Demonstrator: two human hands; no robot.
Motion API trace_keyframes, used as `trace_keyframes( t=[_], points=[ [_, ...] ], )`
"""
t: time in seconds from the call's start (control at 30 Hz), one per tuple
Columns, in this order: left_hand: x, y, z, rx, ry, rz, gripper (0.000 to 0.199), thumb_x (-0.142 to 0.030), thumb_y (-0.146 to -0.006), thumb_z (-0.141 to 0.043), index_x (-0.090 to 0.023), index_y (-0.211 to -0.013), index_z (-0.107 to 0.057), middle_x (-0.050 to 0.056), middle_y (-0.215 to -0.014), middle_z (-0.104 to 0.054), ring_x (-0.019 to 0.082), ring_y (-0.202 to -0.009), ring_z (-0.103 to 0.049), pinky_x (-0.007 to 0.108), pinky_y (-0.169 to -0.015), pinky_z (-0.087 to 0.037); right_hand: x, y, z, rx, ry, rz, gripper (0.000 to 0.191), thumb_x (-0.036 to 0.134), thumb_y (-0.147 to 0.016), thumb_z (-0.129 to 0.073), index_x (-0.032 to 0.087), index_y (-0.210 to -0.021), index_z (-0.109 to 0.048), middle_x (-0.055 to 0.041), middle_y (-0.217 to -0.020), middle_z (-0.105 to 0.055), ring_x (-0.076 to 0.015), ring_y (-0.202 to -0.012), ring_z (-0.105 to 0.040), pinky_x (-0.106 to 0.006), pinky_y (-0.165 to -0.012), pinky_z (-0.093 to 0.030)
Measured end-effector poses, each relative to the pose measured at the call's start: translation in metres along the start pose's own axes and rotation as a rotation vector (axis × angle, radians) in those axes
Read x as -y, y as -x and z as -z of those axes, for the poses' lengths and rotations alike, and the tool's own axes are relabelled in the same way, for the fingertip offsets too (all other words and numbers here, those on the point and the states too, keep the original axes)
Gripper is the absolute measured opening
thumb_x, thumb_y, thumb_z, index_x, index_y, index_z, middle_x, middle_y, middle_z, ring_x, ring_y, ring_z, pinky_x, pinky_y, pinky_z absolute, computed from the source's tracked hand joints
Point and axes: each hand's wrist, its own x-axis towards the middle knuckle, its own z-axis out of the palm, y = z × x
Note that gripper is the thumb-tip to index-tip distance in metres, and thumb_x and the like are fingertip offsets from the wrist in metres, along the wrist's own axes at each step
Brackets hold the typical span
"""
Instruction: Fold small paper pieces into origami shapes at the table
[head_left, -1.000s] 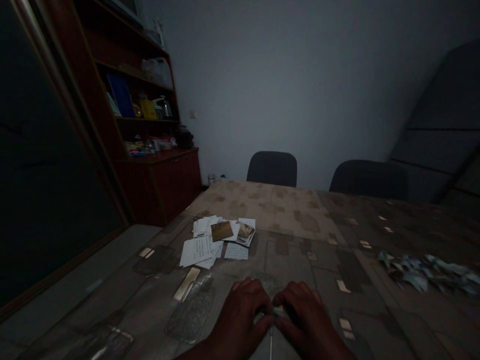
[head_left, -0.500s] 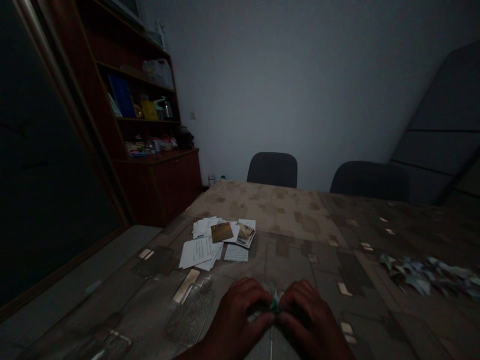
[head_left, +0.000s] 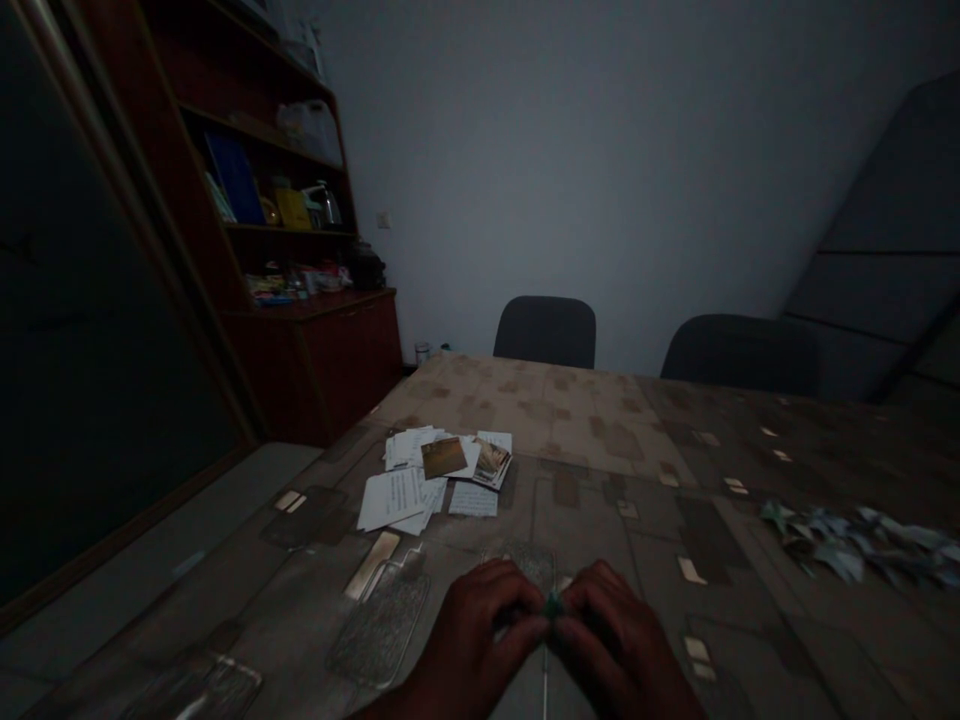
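left hand (head_left: 480,640), right hand (head_left: 611,645): pinching small green piece (head_left: 553,604) | mostly hidden, dim

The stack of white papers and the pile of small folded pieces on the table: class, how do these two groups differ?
The papers lie flat and overlapping, left of the hands; the folded pieces are crumpled or peaked shapes strung out at the right. The papers are larger, white sheets with two photo-like cards on top; the folded pieces are smaller and bluish-grey. Both rest on the patterned table, apart from either hand.
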Motion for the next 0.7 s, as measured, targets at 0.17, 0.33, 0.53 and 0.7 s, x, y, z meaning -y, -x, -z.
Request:
trace_keyframes(
  t=[0.17, 0.33, 0.53, 0.7],
  points=[
    [-0.0025, 0.0000, 0.0020, -0.004, 0.089, 0.100, 0.010, -0.020, -0.082, -0.062, -0.016, -0.073, -0.067, 0.000, -0.069, -0.059, 0.016, -0.068, -0.055, 0.025, -0.065, -0.038, 0.0042, -0.0008, 0.0004, 0.040, -0.116, -0.157, 0.013, 0.025, -0.090, -0.055, 0.021, -0.078, -0.059, 0.0000, -0.077, -0.057, -0.0191, -0.075, -0.057, -0.028, -0.068, -0.043],
    [-0.0072, 0.0016, 0.0043, -0.014, 0.097, 0.067, 0.012, -0.022, -0.082, -0.060, -0.016, -0.072, -0.064, 0.000, -0.069, -0.058, 0.017, -0.069, -0.056, 0.026, -0.066, -0.038, 0.0080, -0.0010, 0.0005, 0.024, -0.180, -0.177, 0.019, 0.032, -0.090, -0.053, 0.022, -0.074, -0.055, 0.0013, -0.073, -0.052, -0.0183, -0.071, -0.054, -0.027, -0.065, -0.041],
    [-0.0054, 0.0014, 0.0026, -0.020, 0.137, 0.149, 0.009, -0.016, -0.077, -0.063, -0.015, -0.068, -0.064, 0.000, -0.068, -0.059, 0.017, -0.070, -0.056, 0.025, -0.067, -0.040, 0.0069, -0.0020, -0.0013, 0.021, -0.305, -0.282, 0.023, 0.037, -0.085, -0.060, 0.022, -0.070, -0.052, 0.0029, -0.070, -0.049, -0.0169, -0.067, -0.050, -0.026, -0.062, -0.039],
    [-0.0051, 0.0002, 0.0012, -0.022, 0.233, 0.210, 0.008, -0.012, -0.073, -0.065, -0.015, -0.080, -0.067, 0.000, -0.073, -0.063, 0.017, -0.073, -0.058, 0.025, -0.068, -0.044, -0.0002, -0.0007, -0.0028, 0.063, -0.455, -0.311, 0.029, 0.046, -0.086, -0.060, 0.020, -0.073, -0.056, 0.0015, -0.073, -0.052, -0.0183, -0.072, -0.052, -0.028, -0.067, -0.042]
  ],
)
